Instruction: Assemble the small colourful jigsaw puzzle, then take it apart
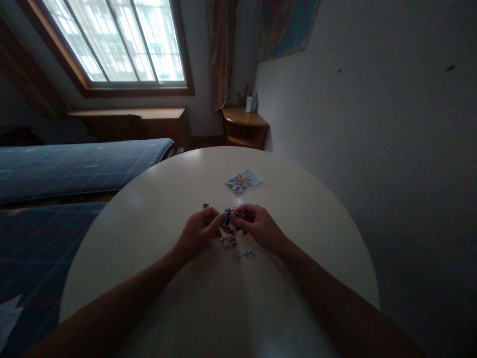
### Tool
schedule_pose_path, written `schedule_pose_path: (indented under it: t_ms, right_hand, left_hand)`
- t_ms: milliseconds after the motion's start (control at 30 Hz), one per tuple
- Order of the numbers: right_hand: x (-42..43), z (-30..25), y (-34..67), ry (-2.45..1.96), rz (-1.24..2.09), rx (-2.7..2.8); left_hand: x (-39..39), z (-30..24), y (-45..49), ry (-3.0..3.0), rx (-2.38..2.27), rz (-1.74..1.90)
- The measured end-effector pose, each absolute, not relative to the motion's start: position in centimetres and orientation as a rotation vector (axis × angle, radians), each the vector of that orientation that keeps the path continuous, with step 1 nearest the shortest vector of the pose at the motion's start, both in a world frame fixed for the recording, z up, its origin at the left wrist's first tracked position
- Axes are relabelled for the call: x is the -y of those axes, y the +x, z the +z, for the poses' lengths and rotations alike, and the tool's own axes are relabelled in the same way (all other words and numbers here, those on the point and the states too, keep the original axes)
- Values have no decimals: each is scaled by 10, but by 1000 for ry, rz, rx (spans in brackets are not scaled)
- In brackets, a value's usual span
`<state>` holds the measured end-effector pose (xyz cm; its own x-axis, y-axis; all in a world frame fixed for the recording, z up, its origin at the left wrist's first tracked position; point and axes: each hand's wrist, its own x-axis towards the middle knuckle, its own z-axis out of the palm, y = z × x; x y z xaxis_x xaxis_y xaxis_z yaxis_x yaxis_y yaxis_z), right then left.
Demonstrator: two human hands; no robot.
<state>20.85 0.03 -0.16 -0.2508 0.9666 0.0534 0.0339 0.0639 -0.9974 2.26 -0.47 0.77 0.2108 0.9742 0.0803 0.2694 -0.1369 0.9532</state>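
white and glossy, the round table fills the middle of the view, with both forearms reaching in from the lower edge. the left hand and the right hand meet near the centre of the table, knuckles up and fingers curled inward. between them sits a clump of jigsaw pieces, blue, red and white. each hand pinches one side of it with thumb and fingertips. the left hand grips its left edge and the right hand grips its upper right edge, so the hands are close together with only the clump between them. the light is dim, and i cannot tell whether the lower pieces of the clump are lifted or lie on the table.

a loose blue piece lies on the table just below the right hand, apart from the clump. another small stray piece lies just beyond the left hand. farther across the table, well apart from the hands, a colourful picture card lies flat and slightly turned.

to the left of the table is a bed with a blue checked cover. beyond it a large window lets in pale daylight, and a patterned curtain hangs at its right side. a wooden corner shelf stands under the curtain against the plain wall, and a wall hanging shows at the top.
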Motion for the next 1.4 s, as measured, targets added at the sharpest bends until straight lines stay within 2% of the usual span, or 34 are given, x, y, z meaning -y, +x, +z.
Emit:
schedule_pose_path:
  t_ms: [333,500,1000,1233,1400]
  right_hand:
    - [2,1,207,-1016,1377,1420]
    - [2,3,208,-1009,1526,1336]
    - [6,5,206,-888,1763,1090]
    - [0,-1,209,-1046,1675,1058]
    - [1,0,209,-1003,1735,1056]
  left_hand:
    - [8,8,22,1525,-1089,1006]
    - [10,10,23,1552,-1055,1099]
    - [5,2,21,1237,-925,993]
    - [0,4,15,1628,-1162,1110]
    - [1,2,16,1510,-1023,1031]
